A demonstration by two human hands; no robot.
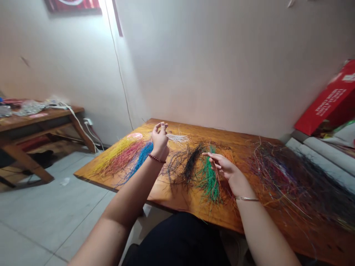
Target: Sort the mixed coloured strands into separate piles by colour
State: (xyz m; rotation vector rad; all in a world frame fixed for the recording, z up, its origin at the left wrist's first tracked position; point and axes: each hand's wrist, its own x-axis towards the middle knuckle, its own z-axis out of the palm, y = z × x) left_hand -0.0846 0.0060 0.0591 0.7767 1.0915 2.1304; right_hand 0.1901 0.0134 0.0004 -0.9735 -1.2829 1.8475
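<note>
My left hand (pixel 160 141) is raised over the far side of the wooden table, thumb and fingertips pinched together; whatever they hold is too small to make out. Behind it lies a bundle of white wires (pixel 179 138), and just to its left a blue bundle (pixel 141 160). My right hand (pixel 223 167) hovers above the green wires (pixel 211 181), index finger stretched out and the other fingers curled. A few thin orange wires (pixel 217 180) hang down from those curled fingers. Between the two hands lies a bundle of black wires (pixel 192 162).
Yellow wires (pixel 107 157) and red wires (pixel 124 157) lie on the table (pixel 172 192) at the left. A large mixed tangle of wires (pixel 294 181) covers the right side, near a red box (pixel 324 99). A second table (pixel 41 120) stands far left.
</note>
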